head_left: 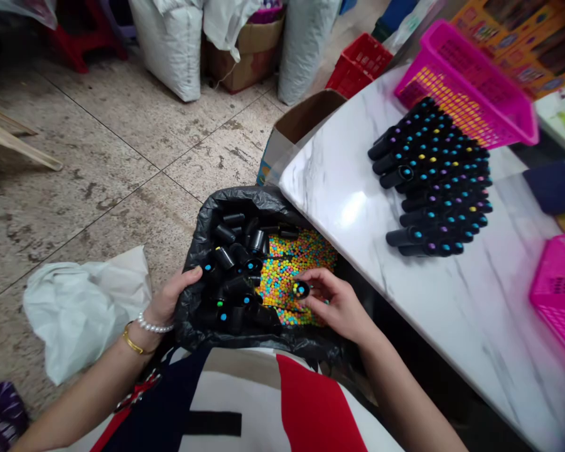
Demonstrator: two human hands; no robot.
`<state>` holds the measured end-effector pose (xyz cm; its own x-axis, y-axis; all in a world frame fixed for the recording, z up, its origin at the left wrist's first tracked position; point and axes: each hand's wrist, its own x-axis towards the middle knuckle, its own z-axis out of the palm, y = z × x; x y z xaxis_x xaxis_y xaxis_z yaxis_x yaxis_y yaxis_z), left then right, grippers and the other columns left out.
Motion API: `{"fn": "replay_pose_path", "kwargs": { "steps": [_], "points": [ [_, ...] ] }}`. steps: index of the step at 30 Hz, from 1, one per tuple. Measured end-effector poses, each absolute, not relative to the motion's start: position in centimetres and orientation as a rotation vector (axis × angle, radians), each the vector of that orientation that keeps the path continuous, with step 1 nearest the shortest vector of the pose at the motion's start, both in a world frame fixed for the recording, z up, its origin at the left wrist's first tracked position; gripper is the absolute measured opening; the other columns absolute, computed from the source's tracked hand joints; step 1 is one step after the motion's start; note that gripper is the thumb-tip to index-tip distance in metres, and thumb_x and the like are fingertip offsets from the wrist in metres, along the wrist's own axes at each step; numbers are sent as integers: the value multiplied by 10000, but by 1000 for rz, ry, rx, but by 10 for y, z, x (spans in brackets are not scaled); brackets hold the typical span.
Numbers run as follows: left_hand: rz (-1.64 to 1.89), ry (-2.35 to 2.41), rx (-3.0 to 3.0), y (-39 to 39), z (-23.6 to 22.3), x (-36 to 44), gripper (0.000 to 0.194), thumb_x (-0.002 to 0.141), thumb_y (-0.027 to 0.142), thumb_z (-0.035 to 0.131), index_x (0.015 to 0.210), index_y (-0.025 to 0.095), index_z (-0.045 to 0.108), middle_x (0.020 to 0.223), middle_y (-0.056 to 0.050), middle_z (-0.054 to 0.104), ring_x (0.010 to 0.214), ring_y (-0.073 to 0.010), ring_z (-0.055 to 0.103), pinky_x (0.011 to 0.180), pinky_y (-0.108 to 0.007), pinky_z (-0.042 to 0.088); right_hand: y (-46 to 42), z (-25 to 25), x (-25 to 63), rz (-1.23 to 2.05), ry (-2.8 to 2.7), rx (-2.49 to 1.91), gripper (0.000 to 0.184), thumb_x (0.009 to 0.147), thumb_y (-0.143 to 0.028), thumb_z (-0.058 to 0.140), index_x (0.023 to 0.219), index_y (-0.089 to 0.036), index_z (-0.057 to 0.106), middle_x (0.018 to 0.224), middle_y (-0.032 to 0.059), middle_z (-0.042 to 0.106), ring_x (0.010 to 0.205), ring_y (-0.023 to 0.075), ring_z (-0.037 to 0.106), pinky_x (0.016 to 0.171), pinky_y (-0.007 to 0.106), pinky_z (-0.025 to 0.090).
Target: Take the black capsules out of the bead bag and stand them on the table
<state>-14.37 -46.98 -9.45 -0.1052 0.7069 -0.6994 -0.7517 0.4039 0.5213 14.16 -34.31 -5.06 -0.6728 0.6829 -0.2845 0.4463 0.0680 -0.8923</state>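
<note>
My right hand (333,300) pinches a small black tube (301,289) with blue and yellow beads showing at its round end. Right beneath it spreads a layer of small multicoloured beads (282,270) inside a bin lined with a black plastic bag (245,199). Several loose black tubes (238,285) lie jumbled in the bin's left half, some with a blue or green bead at the end. My left hand (176,292) grips the bin's left rim, thumb on top; its other fingers are mostly hidden.
On the white marble-patterned table (339,163), many black tubes (433,182) lie stacked, bead ends facing me. A pink basket (471,81) stands behind them, another pink basket (562,289) at right. A cardboard box (296,125), white sacks (169,50) and a white bag (85,307) stand or lie on the floor.
</note>
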Motion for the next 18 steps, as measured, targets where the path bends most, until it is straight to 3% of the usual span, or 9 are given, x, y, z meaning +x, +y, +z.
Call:
{"fn": "replay_pose_path", "kwargs": {
  "steps": [4,10,15,18],
  "points": [
    [1186,1179,-48,-466,-92,-144,477,688,324,747,1124,139,690,797,-96,773,778,-316,724,598,-333,611,-348,-53,146,1642,-2048,-1185,360,808,-252,674,1155,-238,579,1076,57,635,846,157,628,721,285,545],
    [1125,1196,-80,-462,-82,-141,446,642,345,786,1033,135,738,717,-91,767,746,-319,726,613,-334,612,-354,-19,151,1265,-2081,-1088,304,779,-214,698,1074,-267,646,1049,60,610,981,213,596,835,360,515],
    [1038,1263,-165,-466,-91,-144,362,596,427,788,887,211,785,751,-63,774,981,-372,672,788,-393,593,-346,9,178,571,-1875,-1359,307,767,-247,700,1070,-252,650,1004,73,607,837,200,595,680,336,518],
    [1002,1416,-31,-467,-100,-148,305,603,449,785,842,259,781,874,-26,779,1160,-353,576,949,-405,509,-332,6,196,278,-1793,-1602,285,767,-319,698,1031,-221,657,892,41,641,686,156,585,593,294,495]
  ]
}}
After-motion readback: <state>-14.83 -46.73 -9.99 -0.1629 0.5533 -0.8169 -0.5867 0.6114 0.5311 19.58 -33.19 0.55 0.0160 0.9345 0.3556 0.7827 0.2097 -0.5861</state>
